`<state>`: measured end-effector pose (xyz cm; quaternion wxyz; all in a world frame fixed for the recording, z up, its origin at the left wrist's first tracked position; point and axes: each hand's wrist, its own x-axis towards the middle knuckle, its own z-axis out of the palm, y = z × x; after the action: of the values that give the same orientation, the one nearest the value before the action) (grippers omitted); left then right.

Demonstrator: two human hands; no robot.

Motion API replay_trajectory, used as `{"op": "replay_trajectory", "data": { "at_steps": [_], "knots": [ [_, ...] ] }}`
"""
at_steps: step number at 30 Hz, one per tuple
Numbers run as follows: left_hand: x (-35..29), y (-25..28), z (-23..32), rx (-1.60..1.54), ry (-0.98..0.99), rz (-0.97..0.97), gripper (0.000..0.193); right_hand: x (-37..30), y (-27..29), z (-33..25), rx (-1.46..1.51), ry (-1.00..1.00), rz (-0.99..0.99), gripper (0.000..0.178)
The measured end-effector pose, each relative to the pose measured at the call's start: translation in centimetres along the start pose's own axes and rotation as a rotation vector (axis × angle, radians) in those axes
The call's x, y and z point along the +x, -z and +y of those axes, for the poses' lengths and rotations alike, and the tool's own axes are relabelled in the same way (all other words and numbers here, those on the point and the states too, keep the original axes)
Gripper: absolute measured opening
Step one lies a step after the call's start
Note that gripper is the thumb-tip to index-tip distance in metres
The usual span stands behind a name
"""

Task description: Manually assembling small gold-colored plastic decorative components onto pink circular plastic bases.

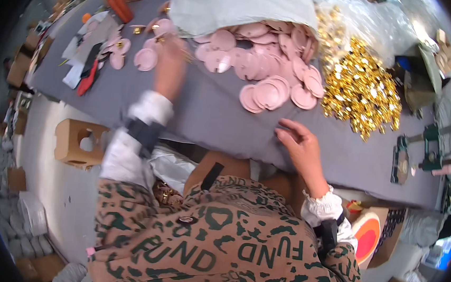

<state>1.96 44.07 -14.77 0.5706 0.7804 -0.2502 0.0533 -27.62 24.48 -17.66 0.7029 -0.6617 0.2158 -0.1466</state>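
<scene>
The grey-covered table point(212, 111) spans the scene, its near edge bowed by the lens and its far side partly hidden under goods. At far centre, a white sack point(241, 4), cut off at the top, covers the back of a pile of pink discs point(266, 64); how many lie inside cannot be seen. To their right, a heap of gold pieces point(364, 93) runs together too closely to tell them singly, below clear plastic wrap point(377, 26). A green metal tool point(430, 146) stands by the right edge. The left hand point(170, 68), smeared by motion, is over the small left-hand group of discs, covering some; whether its fingertips pinch anything, I cannot tell. The right hand point(300, 144) hovers by the near edge, fingers loosely spread and half curled, with nothing visible in them. Bare cloth runs between the hands, nearer than the pile, and on toward the green tool. Smallest, a loose pink disc point(145, 59) lies just left of the left hand.
</scene>
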Motion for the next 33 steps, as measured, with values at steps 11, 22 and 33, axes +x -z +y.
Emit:
{"op": "replay_trajectory", "data": {
  "at_steps": [11, 22, 33],
  "knots": [
    [-5.0, -6.8, 2.5, 0.442, -0.358, -0.392, 0.083, 5.5, 2.2, 0.0, -0.812, 0.602, 0.1, 0.055],
    [-10.0, -10.3, 1.3, 0.414, -0.368, -0.392, 0.087, 9.0, 1.1, 0.0, -1.019, 0.496, -0.043, 0.08],
    [-9.3, -15.2, 2.7, 0.109, -0.311, -0.436, 0.074, 8.4, 1.1, -0.7, -0.92, 0.263, -0.002, 0.094]
  ]
}}
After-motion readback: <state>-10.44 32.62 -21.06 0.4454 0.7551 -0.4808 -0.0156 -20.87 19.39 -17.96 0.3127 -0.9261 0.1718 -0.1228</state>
